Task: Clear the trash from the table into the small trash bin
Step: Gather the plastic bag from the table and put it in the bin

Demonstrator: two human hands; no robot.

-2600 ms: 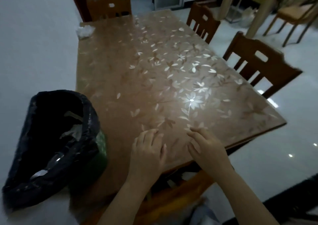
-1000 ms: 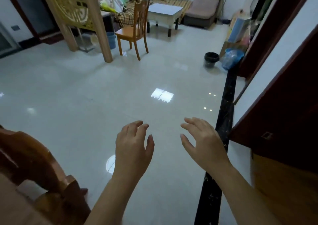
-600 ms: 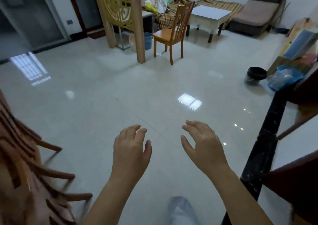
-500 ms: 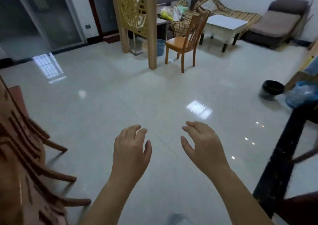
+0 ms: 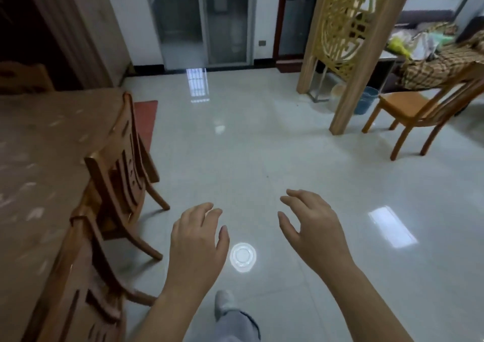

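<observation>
My left hand and my right hand hover side by side over the tiled floor, fingers spread, holding nothing. The brown flower-patterned table lies at the left edge of the view, blurred, with no trash visible on the part shown. The trash bin with the black bag is out of view. My foot shows below my hands.
Two wooden chairs stand along the table's right side, close to my left arm. A carved golden screen post and another wooden chair stand at the right, with a blue bucket between them. Glass doors are ahead.
My view has swung from the table and bin out over the room, then back left so the table edge and chairs return. Both hands stay raised and empty throughout.
</observation>
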